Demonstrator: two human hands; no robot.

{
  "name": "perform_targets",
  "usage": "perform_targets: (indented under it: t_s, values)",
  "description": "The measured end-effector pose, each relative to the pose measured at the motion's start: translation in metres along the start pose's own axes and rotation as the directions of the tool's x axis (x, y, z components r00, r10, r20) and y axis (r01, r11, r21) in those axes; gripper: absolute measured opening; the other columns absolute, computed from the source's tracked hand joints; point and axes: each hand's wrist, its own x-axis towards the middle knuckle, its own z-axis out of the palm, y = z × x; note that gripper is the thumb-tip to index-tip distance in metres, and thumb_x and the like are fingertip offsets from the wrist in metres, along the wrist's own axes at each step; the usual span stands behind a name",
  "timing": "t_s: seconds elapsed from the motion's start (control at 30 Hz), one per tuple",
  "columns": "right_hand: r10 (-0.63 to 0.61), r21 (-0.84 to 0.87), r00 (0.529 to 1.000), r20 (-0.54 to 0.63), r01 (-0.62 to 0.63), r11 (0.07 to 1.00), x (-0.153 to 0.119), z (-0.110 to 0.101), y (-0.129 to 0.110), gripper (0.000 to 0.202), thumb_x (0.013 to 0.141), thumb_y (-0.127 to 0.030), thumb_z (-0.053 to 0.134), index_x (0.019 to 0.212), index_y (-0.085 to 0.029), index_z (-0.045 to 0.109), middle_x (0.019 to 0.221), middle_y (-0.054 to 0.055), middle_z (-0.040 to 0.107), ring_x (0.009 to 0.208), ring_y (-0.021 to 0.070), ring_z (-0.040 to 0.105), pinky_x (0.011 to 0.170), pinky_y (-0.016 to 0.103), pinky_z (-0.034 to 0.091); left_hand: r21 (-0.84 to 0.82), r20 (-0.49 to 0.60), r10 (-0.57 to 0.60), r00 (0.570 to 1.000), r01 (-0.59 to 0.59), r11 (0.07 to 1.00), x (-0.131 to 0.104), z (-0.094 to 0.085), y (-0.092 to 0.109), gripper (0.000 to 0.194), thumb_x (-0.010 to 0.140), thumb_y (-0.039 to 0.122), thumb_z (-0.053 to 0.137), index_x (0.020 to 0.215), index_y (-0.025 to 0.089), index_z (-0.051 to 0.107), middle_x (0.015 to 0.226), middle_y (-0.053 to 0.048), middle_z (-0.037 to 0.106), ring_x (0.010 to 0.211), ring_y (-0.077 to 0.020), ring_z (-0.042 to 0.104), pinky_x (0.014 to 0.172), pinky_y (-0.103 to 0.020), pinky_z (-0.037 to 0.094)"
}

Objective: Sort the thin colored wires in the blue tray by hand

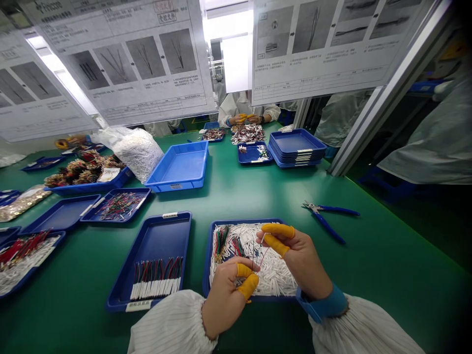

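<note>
Over a blue tray point(243, 222) full of white tubes point(278, 275), both hands hold fine wires point(257, 253). My left hand point(228, 290), with yellow finger covers, pinches the lower end of the wires. My right hand point(295, 250), also with yellow finger covers and a blue wristband, pinches their upper part beside a small white tube point(263, 238). Bundles of red, green and black wires point(221, 241) lie on the tubes at the tray's left. In the blue tray to the left point(157, 241) lies a row of wires with white sleeves point(157, 287).
Blue-handled pliers point(328, 216) lie on the green table point(368, 250) at the right. Further back are a light blue bin point(179, 167), stacked trays point(297, 142) and a plastic bag point(136, 152). A person's hands point(245, 119) work across the table. Instruction sheets point(136, 64) hang above.
</note>
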Motion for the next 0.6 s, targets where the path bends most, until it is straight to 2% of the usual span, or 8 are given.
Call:
perform_targets:
  t_s: [0.6]
  values:
    - [0.017,-0.047,1.000,0.016,-0.016,0.999,-0.0001,-0.0009,-0.0010,0.012,0.065,-0.024,0.069,0.076,-0.021,0.069,0.071,0.002,0.070,0.072,0.0186,0.064,0.072,0.034,0.051,0.018,-0.003,-0.023,1.000,0.023,1.000,0.0012,-0.0001,0.0000,0.010,0.076,0.013,0.055,0.069,0.013,0.063,0.085,-0.008,0.065,0.077,-0.0171,0.061,0.071,-0.026,0.047]
